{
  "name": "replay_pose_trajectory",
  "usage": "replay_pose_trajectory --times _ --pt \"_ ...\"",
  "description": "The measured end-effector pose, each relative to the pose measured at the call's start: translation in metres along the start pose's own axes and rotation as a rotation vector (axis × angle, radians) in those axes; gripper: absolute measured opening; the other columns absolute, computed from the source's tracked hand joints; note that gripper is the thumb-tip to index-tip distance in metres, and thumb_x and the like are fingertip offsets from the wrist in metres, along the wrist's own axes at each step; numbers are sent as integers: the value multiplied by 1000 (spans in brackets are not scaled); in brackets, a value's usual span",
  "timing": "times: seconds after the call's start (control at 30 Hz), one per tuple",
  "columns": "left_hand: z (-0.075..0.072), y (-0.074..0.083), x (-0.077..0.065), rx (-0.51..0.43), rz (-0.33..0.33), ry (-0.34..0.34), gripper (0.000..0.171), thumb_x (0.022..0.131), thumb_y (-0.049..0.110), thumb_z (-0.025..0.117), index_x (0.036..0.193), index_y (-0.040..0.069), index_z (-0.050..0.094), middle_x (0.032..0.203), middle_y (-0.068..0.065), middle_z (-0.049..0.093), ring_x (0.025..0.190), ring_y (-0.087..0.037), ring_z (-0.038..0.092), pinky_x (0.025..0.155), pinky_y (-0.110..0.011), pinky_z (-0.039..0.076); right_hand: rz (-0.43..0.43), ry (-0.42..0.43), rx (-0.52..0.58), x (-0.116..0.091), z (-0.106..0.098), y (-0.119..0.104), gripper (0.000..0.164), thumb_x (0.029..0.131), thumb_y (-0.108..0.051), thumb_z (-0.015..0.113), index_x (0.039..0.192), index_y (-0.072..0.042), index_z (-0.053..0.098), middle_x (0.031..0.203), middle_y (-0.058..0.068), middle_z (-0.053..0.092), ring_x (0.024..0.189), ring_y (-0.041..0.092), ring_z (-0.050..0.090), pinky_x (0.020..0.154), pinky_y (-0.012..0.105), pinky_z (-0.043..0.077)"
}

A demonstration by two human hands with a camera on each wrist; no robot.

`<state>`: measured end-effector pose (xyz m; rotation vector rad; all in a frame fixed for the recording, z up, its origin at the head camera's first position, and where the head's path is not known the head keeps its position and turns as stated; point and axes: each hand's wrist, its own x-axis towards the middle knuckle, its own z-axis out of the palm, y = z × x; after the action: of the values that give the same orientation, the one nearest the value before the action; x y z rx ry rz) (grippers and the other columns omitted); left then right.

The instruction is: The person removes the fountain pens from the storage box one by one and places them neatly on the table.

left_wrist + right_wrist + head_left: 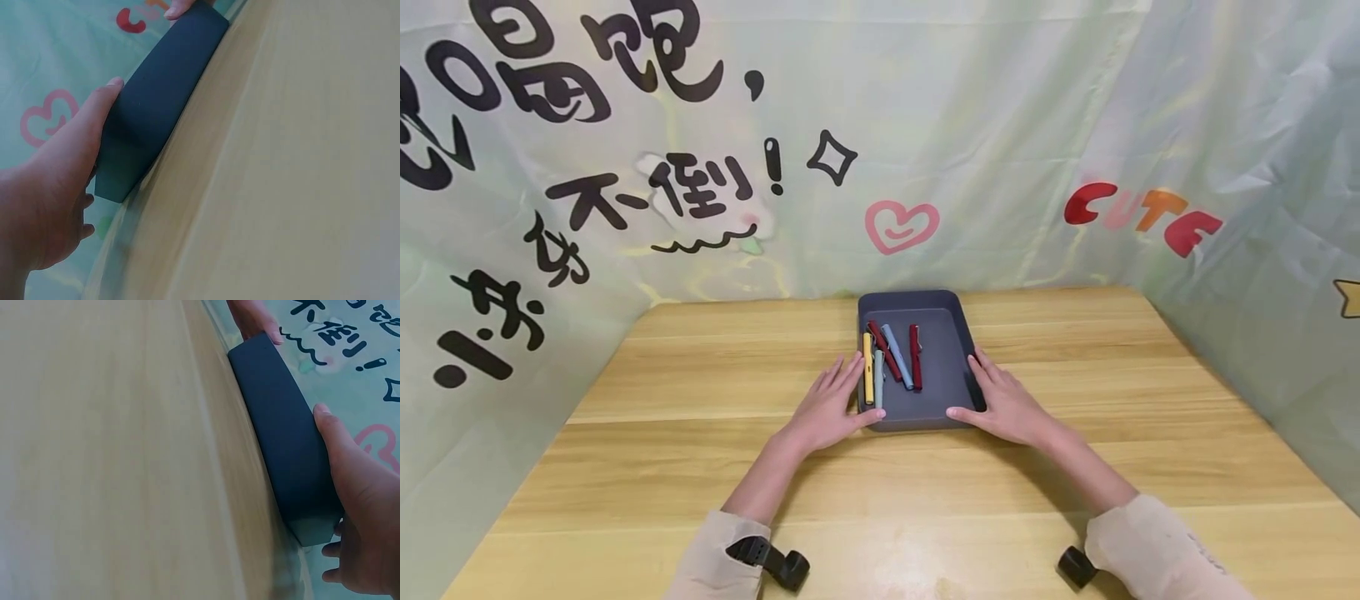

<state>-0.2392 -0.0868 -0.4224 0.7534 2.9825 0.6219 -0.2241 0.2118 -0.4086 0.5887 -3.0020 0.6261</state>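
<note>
A dark grey rectangular tray (938,350) lies on the table with several capped pens in it. A yellow pen (868,368) and a grey-green pen (879,379) lie along its left wall. Beside them are a slanted dark red pen (887,354), a blue pen (898,358) and another dark red pen (915,358). My left hand (829,410) holds the tray's near left corner, thumb over the front rim and fingers along the side. At the near right corner my right hand (1011,407) grips it likewise. Both wrist views show the tray's outer wall; the pens are hidden there.
The wooden table (910,500) extends around the tray. Behind it hangs a printed curtain (1000,125) with black lettering, a pink heart and the word CUTE. More curtain encloses both sides. Black wrist devices show at the left sleeve (718,554) and right sleeve (1157,546).
</note>
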Motion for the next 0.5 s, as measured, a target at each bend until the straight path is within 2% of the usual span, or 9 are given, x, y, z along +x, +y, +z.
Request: replay_pose_trajectory --times 0.23,0.5 --pt "-3 -8 -7 -7 3 21 90 84 65 46 149 14 11 153 1 4 137 -26 3 108 -44 6 -11 23 21 2 3 -10 100 79 -63 56 143 6 21 150 20 10 130 42 22 101 58 19" --pt "-7 -15 -13 -24 -1 22 89 84 64 46 149 15 10 153 1 5 137 -26 4 108 -45 6 1 0 33 5 7 -20 100 80 -64 54 144 4 18 151 17 6 130 42 20 102 57 19"
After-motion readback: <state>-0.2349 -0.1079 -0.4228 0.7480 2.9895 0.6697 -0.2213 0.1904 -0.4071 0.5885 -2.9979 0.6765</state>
